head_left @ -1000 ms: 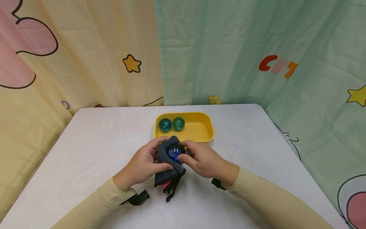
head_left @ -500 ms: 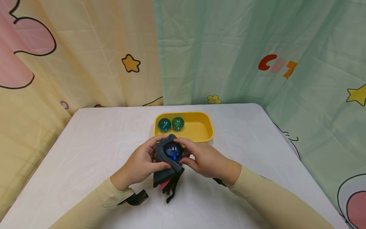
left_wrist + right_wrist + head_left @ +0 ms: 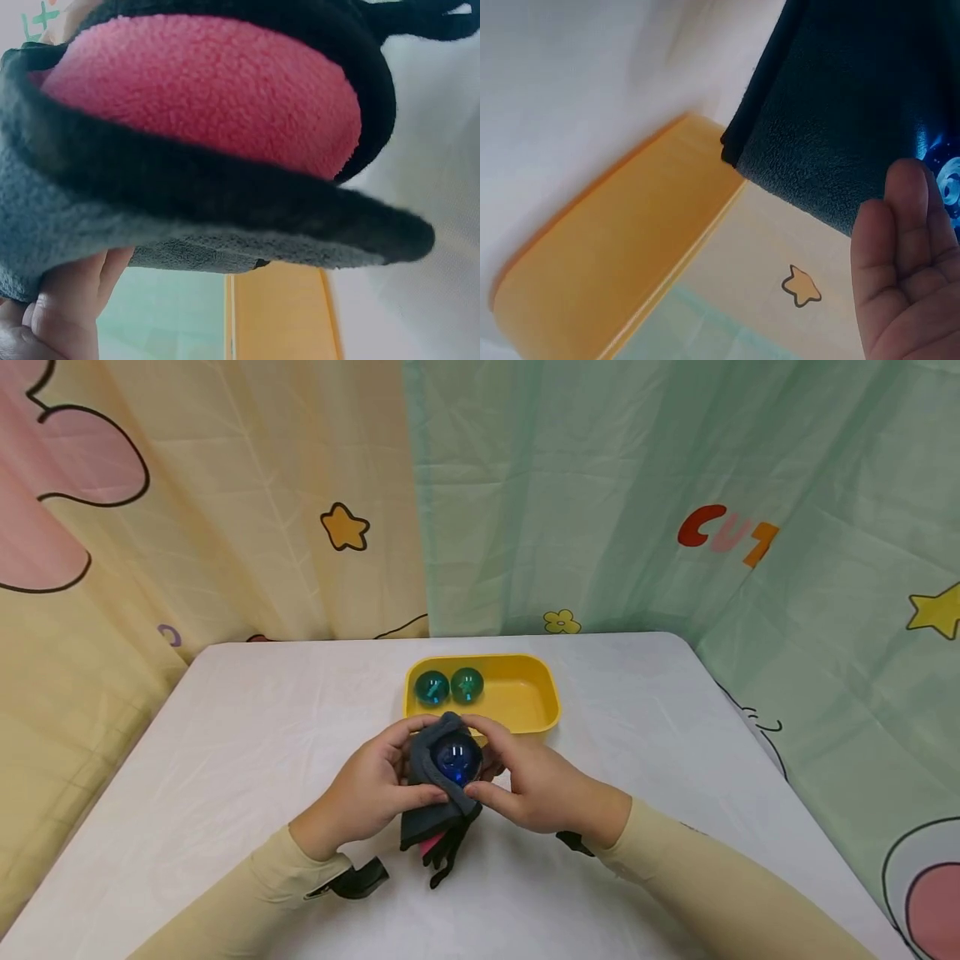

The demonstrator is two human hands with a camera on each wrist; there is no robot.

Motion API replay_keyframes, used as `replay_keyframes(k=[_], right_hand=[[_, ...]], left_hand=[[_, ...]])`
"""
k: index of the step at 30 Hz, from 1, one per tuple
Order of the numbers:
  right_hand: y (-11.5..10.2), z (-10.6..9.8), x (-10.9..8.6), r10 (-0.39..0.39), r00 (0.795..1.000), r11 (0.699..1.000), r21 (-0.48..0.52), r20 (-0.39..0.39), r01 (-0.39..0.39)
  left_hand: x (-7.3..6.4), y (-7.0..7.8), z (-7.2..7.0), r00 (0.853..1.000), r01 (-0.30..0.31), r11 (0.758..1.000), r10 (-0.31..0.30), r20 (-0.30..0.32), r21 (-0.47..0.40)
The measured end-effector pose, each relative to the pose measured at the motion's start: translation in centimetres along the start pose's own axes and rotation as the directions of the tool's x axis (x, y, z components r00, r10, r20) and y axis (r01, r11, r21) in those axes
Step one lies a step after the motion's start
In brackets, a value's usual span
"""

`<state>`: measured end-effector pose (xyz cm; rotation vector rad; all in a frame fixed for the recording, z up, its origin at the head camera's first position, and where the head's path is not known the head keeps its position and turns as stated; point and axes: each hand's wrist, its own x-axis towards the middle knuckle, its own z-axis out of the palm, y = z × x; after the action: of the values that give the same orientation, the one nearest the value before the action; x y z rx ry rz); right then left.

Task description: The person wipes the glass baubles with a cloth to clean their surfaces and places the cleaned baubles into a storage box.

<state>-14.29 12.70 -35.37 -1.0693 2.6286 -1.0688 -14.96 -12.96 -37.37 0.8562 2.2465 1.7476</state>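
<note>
In the head view, a clear dark-blue ball (image 3: 454, 757) sits in the fold of a dark grey fleecy cloth (image 3: 429, 820) with black trim. My left hand (image 3: 363, 789) grips the cloth from the left, thumb in front and fingers behind. My right hand (image 3: 536, 781) holds the ball on its right side, thumb at the lower edge and index finger over the top. Pink fleece (image 3: 217, 90) lines the cloth in the left wrist view. In the right wrist view, fingers (image 3: 907, 217) lie against the ball, which glows blue at the frame's edge.
Just behind the hands stands a yellow tray (image 3: 525, 727). A teal ball (image 3: 432, 688) and a green ball (image 3: 467, 685) lie in its left half. A white cloth (image 3: 285, 710) covers the table, and patterned curtains (image 3: 600, 527) hang behind it.
My right thumb has slid from the ball's face down to its lower edge, and the index finger has shifted left over the top. The left hand and cloth have moved slightly left.
</note>
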Motion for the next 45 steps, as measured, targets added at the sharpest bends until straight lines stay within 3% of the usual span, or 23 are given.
replay_keyframes(k=[5,10,16,22,28,33,38,45], right_hand=[[-0.32,-0.3,-0.05,-0.042,0.999,0.997,-0.059,0.002,0.042],[-0.46,-0.38,-0.08,-0.032,0.999,0.994,-0.107,-0.013,0.03],[-0.2,-0.01,-0.06,0.034,0.999,0.997,-0.067,-0.034,-0.036],[-0.23,-0.1,-0.15,-0.02,0.999,1.0,0.004,-0.025,0.02],[-0.3,-0.37,-0.03,-0.093,0.995,0.992,-0.088,-0.029,0.091],[-0.32,-0.39,-0.09,-0.048,0.998,0.99,-0.137,-0.041,0.042],[-0.21,-0.15,-0.15,0.011,0.998,0.996,-0.082,-0.059,-0.016],[0.08,-0.16,-0.1,-0.011,1.0,1.0,0.009,-0.012,0.011]], left_hand=[[-0.04,0.07,-0.23,1.0,-0.002,1.0,0.002,0.002,-0.005],[-0.06,0.26,-0.12,1.0,0.003,1.0,-0.003,0.012,-0.016],[-0.19,0.32,0.12,1.0,0.02,0.999,-0.019,0.024,-0.033],[-0.17,0.02,-0.03,1.0,-0.002,1.0,0.002,0.011,-0.021],[-0.08,0.06,-0.21,1.0,-0.005,1.0,0.005,0.006,-0.028],[-0.03,0.26,-0.02,1.0,-0.001,0.999,0.002,0.011,-0.036],[-0.02,0.26,0.22,1.0,0.011,1.0,-0.01,0.021,-0.03],[-0.03,0.05,0.09,1.0,-0.002,1.0,0.002,0.01,-0.011]])
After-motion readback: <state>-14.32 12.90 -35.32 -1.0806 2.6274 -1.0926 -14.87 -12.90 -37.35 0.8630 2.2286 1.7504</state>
